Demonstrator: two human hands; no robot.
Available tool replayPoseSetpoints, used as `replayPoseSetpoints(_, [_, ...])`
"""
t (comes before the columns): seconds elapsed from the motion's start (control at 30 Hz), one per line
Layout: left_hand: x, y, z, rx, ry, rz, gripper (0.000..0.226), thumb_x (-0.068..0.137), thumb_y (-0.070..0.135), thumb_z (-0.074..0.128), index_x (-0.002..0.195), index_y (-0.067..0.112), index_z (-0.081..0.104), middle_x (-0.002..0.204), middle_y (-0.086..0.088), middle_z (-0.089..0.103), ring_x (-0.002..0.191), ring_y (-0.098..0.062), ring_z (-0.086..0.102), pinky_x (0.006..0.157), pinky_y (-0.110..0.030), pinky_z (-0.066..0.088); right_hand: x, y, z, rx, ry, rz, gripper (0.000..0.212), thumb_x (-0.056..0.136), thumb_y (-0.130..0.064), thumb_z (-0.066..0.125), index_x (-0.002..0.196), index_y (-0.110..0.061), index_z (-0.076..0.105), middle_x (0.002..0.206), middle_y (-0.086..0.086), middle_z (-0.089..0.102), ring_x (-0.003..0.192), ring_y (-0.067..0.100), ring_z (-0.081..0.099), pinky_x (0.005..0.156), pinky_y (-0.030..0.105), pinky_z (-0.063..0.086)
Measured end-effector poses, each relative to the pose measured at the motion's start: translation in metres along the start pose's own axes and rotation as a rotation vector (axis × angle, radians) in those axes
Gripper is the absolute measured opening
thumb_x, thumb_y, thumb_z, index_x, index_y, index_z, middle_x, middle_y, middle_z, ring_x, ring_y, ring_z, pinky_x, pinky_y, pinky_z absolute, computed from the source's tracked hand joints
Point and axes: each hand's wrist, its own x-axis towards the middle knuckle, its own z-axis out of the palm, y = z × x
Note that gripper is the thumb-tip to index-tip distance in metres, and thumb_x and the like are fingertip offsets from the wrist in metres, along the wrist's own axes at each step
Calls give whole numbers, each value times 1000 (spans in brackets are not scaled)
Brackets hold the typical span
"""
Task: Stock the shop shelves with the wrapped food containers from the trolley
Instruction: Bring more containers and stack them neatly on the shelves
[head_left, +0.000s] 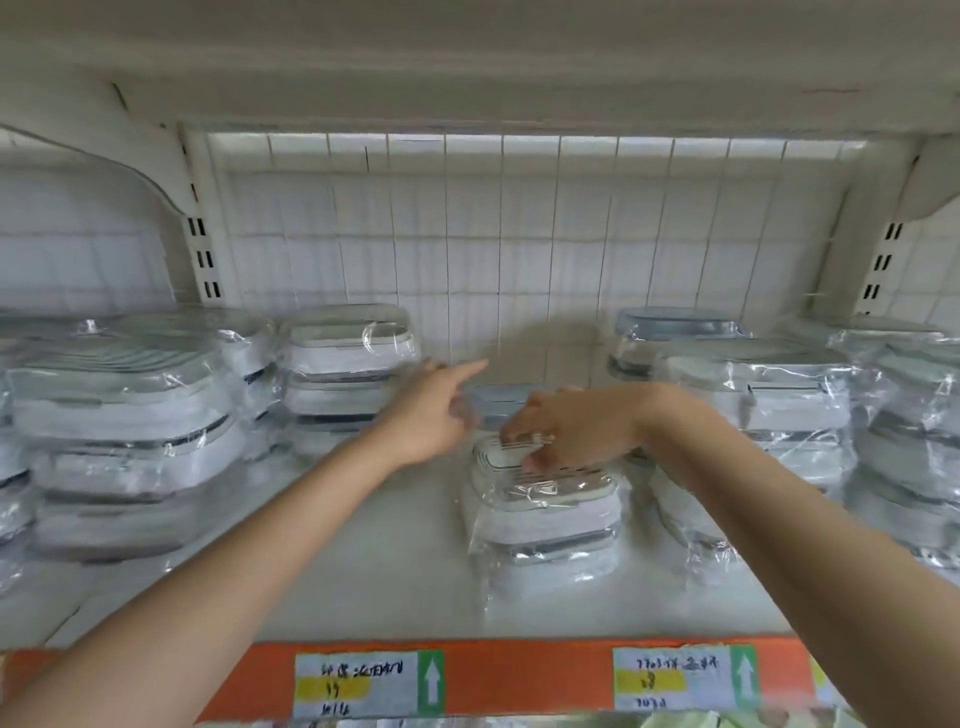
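- The wrapped container (545, 514) under the hands sits in the middle of the shelf (374, 561), a stack in clear film with a white ribbed lid on top.
- Its long axis runs roughly from 9 to 3 o'clock, parallel to the shelf's front edge; one long side faces the camera and the lid faces up.
- The right hand (571, 431) rests on the lid's far edge, at 12 o'clock of the container; its grip is closed on the lid and film, fingertips curled down onto them.
- The left hand (434, 410) hovers at about 10 o'clock of the container, just beside it, with an open grip: forefinger stretched towards the back wall, holding nothing.
- A lower blue-lidded container (501, 402) stands directly behind, at 12 o'clock, partly hidden by both hands.
- More wrapped stacks (124, 431) fill the shelf at 9 o'clock, and others (769, 400) at 3 o'clock.
- An orange strip (519, 675) along the front edge carries two handwritten price labels (358, 686); the writing is too blurred to read.
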Motion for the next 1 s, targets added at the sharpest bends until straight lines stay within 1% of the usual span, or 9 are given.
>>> replayPoseSetpoints(0.1, [-6, -4, -31, -37, 318, 116, 37, 82, -6, 57, 113, 14, 63, 107, -4, 49, 88, -10, 55, 73, -3, 38, -1, -2, 1, -10, 11, -2, 46, 100, -37, 40, 144, -31, 32, 144, -1, 33, 135, 23, 30, 108, 37, 24])
replayPoseSetpoints(0.2, [-3, -21, -61, 235, 508, 95, 41, 81, 11, 66, 121, 13, 59, 116, -6, 45, 113, -22, 43, 97, -23, 32, -6, -4, 5, -31, 37, -7, 45, 101, -38, 36, 145, -31, 31, 146, -1, 31, 138, 22, 24, 111, 38, 19])
replayPoseSetpoints(0.3, [0, -43, -78, 489, 278, -187, 83, 76, 39, 72, 146, 20, 30, 145, -9, 28, 136, -27, 21, 113, -38, 15, -10, -5, 9, -34, 44, 11, 45, 102, -39, 31, 146, -34, 28, 150, -1, 25, 141, 27, 18, 112, 42, 16])
replayPoseSetpoints(0.37, [-1, -50, -83, 609, 102, -286, 93, 74, 45, 72, 149, 26, 20, 150, -4, 24, 138, -27, 19, 113, -48, 16, -11, -6, 8, -57, 34, 22, 45, 102, -36, 30, 146, -33, 28, 152, 1, 23, 141, 29, 17, 112, 41, 16])
replayPoseSetpoints(0.5, [-7, -51, -88, 521, 112, -151, 80, 81, 30, 72, 148, 26, 27, 147, 0, 32, 133, -26, 25, 109, -41, 30, -8, -6, 6, -13, 32, 34, 45, 102, -38, 32, 146, -32, 28, 152, 0, 24, 141, 28, 17, 113, 42, 14])
replayPoseSetpoints(0.7, [-33, -25, -86, 279, 321, 72, 73, 79, 28, 75, 142, 25, 40, 138, 1, 44, 130, -20, 28, 105, -24, 22, -3, -3, 5, 88, 130, 13, 47, 97, -35, 47, 138, -12, 42, 138, 4, 44, 127, 23, 44, 106, 34, 34])
replayPoseSetpoints(0.77, [-42, -9, -78, 239, 312, 147, 73, 76, 30, 77, 140, 26, 43, 135, 4, 46, 127, -16, 29, 97, -15, 18, -4, 0, 6, 172, 270, 64, 70, 88, -44, 59, 144, -12, 30, 144, 6, 39, 127, 23, 45, 106, 36, 37])
replayPoseSetpoints(0.87, [-50, 10, -59, 239, 279, 226, 70, 75, 30, 77, 138, 24, 46, 130, 5, 49, 120, -14, 32, 93, -14, 21, -13, -3, 0, 279, 477, 75, 109, 71, -63, 66, 151, -24, 3, 155, 3, 14, 139, 25, 28, 113, 43, 29])
replayPoseSetpoints(1.0, [-61, 24, -35, 220, 374, 378, 66, 73, 27, 79, 133, 16, 53, 120, 0, 53, 112, -15, 36, 102, -31, 34, -29, -12, -13, 442, 452, -6, 119, 57, -71, 62, 151, -31, 1, 158, -3, 11, 144, 17, 16, 116, 40, 18])
